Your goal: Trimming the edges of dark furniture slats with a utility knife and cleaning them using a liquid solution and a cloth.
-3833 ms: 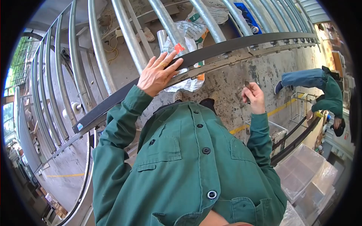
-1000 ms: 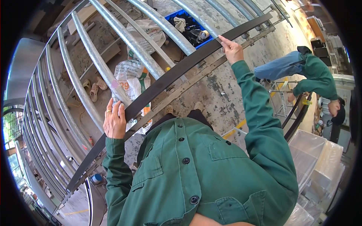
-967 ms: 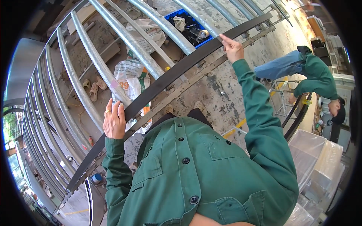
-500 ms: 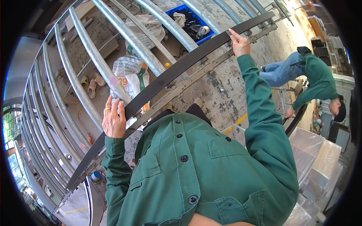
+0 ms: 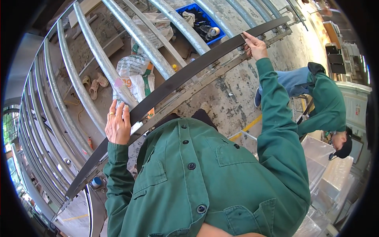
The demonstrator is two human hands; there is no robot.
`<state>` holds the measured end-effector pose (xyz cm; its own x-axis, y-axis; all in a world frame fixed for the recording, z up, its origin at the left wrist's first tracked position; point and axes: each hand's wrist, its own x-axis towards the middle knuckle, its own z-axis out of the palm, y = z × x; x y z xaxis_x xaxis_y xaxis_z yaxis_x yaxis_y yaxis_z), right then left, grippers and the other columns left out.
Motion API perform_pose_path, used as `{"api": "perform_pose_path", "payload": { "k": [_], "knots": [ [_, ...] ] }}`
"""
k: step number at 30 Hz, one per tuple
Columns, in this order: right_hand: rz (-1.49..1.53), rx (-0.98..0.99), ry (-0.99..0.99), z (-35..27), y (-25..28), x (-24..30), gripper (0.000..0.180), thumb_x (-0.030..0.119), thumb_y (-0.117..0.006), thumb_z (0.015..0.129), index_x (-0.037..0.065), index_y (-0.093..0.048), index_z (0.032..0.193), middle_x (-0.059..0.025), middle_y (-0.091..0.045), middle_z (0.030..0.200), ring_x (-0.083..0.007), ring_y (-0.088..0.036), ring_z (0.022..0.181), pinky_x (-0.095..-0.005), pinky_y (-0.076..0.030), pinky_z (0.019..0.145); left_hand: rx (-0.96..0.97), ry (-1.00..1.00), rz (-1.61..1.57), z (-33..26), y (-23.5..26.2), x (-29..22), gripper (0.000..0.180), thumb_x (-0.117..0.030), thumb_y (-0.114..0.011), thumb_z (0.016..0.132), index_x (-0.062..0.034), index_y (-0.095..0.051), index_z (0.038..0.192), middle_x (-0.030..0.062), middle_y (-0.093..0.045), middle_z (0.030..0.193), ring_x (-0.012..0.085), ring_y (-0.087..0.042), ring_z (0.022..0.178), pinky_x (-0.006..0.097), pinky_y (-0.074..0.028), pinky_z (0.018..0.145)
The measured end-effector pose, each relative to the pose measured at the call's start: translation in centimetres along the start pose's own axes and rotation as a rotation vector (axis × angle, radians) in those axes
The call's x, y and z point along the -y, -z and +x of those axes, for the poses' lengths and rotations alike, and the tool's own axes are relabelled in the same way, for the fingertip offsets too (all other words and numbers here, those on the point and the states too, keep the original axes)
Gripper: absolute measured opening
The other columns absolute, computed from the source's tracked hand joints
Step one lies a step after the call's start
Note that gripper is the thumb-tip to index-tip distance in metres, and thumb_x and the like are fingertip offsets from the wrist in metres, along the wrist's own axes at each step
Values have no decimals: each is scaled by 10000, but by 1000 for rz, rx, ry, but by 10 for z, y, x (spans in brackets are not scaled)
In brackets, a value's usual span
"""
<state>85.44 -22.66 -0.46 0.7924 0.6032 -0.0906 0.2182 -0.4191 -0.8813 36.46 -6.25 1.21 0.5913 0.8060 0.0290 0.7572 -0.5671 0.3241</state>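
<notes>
Two hands (image 5: 118, 128) (image 5: 257, 49), fingers (image 5: 249, 37) on one black strip (image 5: 177, 81)

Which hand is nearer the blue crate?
Right. In view, the right hand is just lower right of the crate; the left hand is farther off, lower left.

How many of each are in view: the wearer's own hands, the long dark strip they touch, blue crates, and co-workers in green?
Wearer's own hands: 2 (left hand, right hand)
Long dark strip touched by both: 1
Blue crate: 1
Co-worker in green: 1
Total: 5
</notes>
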Motion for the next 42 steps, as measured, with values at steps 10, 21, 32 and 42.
{"api": "perform_pose_path", "payload": {
  "k": [10,21,32,42],
  "knots": [
    [-170,-131,166,0,-6,-9,250,143,-567,845,199,-640,1078,21,-507,547,-48,-447,510,-214,-390,503,3,-7,-12,1,0,-2,318,-304,-424,911,-77,-587,1063,81,-487,1240,265,-545,1018,358,-450,806],
    [-168,-122,191,-16,-20,-8,252,145,-569,850,179,-631,1091,-1,-636,701,-45,-470,520,-209,-412,507,13,10,-26,0,0,-3,319,-304,-424,910,-76,-590,1059,87,-486,1243,264,-540,1030,358,-449,818],
    [-98,-108,229,-50,-52,9,258,73,-521,872,98,-619,1108,48,-527,613,-20,-402,523,-185,-356,492,7,7,-12,0,-2,-2,329,-311,-427,907,-65,-592,1051,84,-478,1249,265,-544,1025,363,-453,813],
    [-223,-109,113,-70,-65,19,242,126,-525,861,120,-623,1082,-49,-635,1031,-142,-645,833,-247,-514,733,2,1,-16,-1,0,-3,325,-315,-441,901,-63,-588,1046,91,-478,1244,270,-540,1023,369,-452,810]
  ]
}}
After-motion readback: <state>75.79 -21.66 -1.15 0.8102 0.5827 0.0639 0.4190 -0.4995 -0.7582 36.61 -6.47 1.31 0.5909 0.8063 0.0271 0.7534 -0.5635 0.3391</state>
